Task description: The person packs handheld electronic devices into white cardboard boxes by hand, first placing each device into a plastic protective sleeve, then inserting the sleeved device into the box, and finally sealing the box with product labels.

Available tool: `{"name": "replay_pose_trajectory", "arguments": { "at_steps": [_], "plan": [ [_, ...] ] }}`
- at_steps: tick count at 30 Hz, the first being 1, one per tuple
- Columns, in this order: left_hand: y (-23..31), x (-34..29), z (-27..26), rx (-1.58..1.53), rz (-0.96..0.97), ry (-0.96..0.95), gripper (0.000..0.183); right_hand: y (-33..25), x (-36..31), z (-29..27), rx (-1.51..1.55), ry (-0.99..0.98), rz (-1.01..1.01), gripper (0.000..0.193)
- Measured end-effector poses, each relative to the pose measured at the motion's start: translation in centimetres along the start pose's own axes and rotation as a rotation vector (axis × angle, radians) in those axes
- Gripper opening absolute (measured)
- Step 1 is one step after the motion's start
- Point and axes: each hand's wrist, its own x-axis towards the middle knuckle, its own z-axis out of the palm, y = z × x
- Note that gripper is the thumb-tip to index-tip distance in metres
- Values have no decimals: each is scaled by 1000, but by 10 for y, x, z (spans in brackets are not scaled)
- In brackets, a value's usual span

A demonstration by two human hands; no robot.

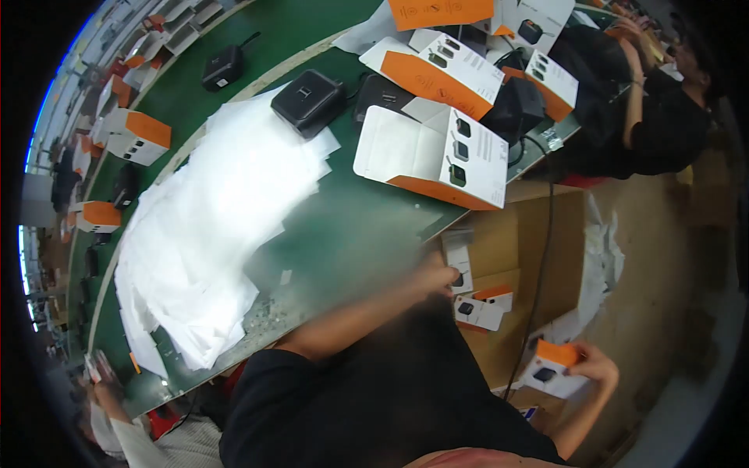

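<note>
My right hand (597,368) grips a small white-and-orange box (548,373) by its side, at the near right part of a large brown carton (540,242). Beside the table edge, my left hand (440,274) is closed, slightly blurred, its fingers against a white box (461,261) at the carton's left side. What those fingers hold is hidden. Another white-and-orange box (478,312) lies inside the carton, below the left hand. A black cable (548,234) hangs down across the carton.
On the green table (351,234) lies a spread stack of white sheets (211,203) with a black device (309,103) at its far end. An open white-and-orange box (437,152) stands near the table's right edge. Another person (663,125) sits at the far right.
</note>
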Motion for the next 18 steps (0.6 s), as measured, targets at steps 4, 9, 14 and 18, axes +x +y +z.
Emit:
{"name": "replay_pose_trajectory", "arguments": {
  "at_steps": [4, 9, 14, 18],
  "plan": [
    [-1, 17, -4, 13, -126, -29, 52, -85, -100, -22, -224, 274, -70, 70],
    [3, 40, 2, 1, -129, 57, 52, -189, -143, -36, -207, 704, -726, 84],
    [-71, 133, 6, -267, -133, 162, 55, -369, 10, -63, -523, 723, -1265, 74],
    [-89, 148, -1, -248, -181, 24, 75, -449, 85, -55, -428, 584, -1302, 82]
  ]
}}
